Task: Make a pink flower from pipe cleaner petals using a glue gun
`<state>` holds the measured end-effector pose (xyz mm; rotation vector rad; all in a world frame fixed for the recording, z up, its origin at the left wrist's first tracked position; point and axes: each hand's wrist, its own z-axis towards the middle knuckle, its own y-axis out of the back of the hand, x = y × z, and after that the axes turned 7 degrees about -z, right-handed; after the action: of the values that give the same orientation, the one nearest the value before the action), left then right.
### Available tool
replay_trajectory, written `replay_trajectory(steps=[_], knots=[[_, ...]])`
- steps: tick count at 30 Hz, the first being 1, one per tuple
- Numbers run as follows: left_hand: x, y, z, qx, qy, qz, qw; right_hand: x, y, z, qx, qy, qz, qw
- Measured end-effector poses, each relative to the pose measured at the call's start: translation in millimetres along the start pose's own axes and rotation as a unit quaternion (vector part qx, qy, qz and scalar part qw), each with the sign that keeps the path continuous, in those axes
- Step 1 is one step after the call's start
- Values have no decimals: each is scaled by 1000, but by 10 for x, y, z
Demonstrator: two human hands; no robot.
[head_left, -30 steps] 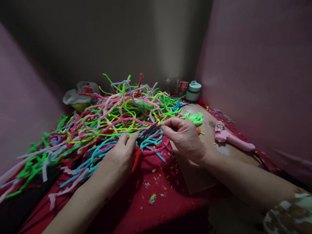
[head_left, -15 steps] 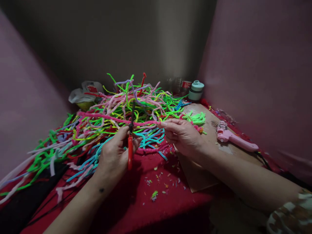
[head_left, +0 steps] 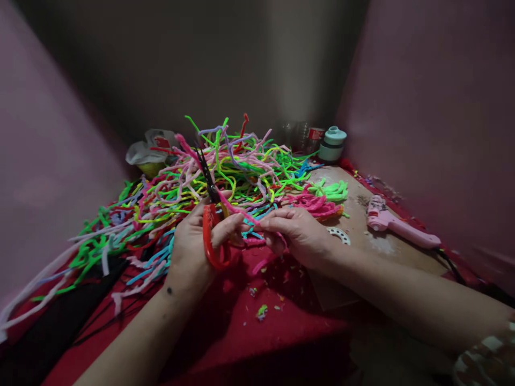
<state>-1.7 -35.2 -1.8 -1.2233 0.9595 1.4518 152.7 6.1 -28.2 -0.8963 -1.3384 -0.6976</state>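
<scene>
My left hand (head_left: 192, 244) grips red-handled scissors (head_left: 210, 225), their dark blades pointing up and to the left over the pile. A pink pipe cleaner (head_left: 235, 210) runs from the blades down to my right hand (head_left: 293, 233), whose fingers pinch its near end. Both hands hover over the front edge of a big heap of coloured pipe cleaners (head_left: 193, 177) lying on a red cloth (head_left: 257, 332).
A brown board (head_left: 362, 236) lies to the right with a pink glue gun (head_left: 396, 222), a small white ring (head_left: 338, 235), and green and pink cut pieces (head_left: 322, 195). A teal jar (head_left: 332, 143), a bottle and a crumpled bag (head_left: 151, 153) stand at the back. Scraps dot the cloth.
My left hand has tilted the scissors from upright to leaning left. The right hand has drawn the pink pipe cleaner's end nearer and lower, so the strand slopes up to the blades.
</scene>
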Motion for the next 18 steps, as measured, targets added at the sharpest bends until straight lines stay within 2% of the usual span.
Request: replay_trajectory(steps=[8, 11, 15, 18], knots=[[-30, -5, 4, 0, 34, -104, 994, -26, -38, -18, 69, -100, 150, 981], [18, 21, 14, 16, 40, -130, 991, -33, -33, -10, 89, -94, 177, 976], [38, 37, 25, 23, 35, -145, 989, -22, -47, -24, 75, -60, 156, 983], [-25, 24, 35, 5, 28, -69, 997, 1, -54, -41, 59, -54, 137, 987]])
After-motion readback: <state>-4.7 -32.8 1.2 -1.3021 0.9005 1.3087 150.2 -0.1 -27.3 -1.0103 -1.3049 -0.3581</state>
